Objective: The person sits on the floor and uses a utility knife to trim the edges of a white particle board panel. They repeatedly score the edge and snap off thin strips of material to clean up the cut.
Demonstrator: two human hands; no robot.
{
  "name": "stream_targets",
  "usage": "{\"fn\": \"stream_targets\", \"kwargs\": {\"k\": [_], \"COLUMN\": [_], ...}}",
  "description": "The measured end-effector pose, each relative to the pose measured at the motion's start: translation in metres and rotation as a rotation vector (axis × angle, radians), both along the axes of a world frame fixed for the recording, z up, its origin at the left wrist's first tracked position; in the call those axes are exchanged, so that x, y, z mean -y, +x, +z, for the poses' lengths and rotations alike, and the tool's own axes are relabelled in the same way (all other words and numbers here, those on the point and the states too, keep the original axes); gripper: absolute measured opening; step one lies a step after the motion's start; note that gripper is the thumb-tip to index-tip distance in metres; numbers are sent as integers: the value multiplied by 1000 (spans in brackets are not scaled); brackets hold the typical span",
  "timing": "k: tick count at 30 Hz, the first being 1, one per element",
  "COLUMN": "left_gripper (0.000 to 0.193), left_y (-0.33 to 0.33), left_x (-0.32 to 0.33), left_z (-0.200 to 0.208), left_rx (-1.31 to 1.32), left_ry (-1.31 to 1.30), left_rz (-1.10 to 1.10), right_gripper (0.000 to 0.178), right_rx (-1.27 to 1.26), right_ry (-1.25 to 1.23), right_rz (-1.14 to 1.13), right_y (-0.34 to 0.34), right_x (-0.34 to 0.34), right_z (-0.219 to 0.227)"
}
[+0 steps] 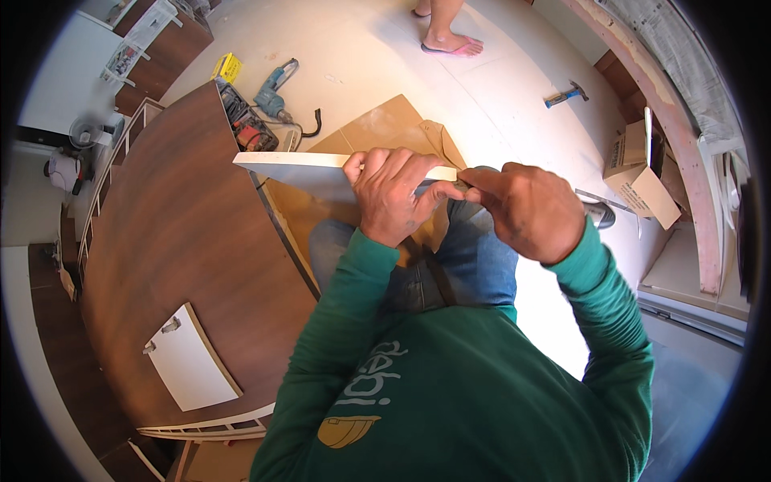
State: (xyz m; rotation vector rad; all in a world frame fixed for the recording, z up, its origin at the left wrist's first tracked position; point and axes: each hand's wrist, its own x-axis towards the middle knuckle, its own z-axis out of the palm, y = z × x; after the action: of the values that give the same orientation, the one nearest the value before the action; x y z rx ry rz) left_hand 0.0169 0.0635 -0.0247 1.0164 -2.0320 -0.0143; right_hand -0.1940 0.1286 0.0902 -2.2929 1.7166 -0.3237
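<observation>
My left hand (pixel 392 197) is wrapped over a flat board (pixel 301 172) with a pale top edge and a grey face, held up above my lap. The board's far left end reaches over the corner of a brown wood-grain panel (pixel 185 249). At the board's right end my right hand (pixel 534 210) is closed, its fingertips pinched together close to my left thumb. Something small and dark may be between those fingers, but it is mostly hidden and I cannot make it out.
A teal power drill (pixel 271 98) lies beside an open tool case (pixel 241 120). Brown cardboard (pixel 377 120) covers the floor ahead. A white board with hinges (pixel 193 359) rests on the panel. Farther right are a hammer (pixel 567 95), a carton (pixel 638 181) and a person's foot (pixel 452 43).
</observation>
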Motion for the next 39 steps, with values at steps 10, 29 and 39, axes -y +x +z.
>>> {"fn": "stream_targets", "kwargs": {"k": [10, 29, 39], "left_gripper": [55, 65, 59], "left_y": [4, 4, 2], "left_x": [-9, -14, -26], "left_z": [3, 10, 12], "left_rx": [28, 71, 39], "left_ry": [-21, 38, 14], "left_rz": [10, 14, 19], "right_gripper": [22, 30, 28], "right_rx": [-268, 218, -69], "right_ry": [199, -108, 103], "right_rz": [297, -53, 257], "right_y": [-4, -2, -19], "right_x": [47, -18, 18], "right_z": [36, -27, 5]}}
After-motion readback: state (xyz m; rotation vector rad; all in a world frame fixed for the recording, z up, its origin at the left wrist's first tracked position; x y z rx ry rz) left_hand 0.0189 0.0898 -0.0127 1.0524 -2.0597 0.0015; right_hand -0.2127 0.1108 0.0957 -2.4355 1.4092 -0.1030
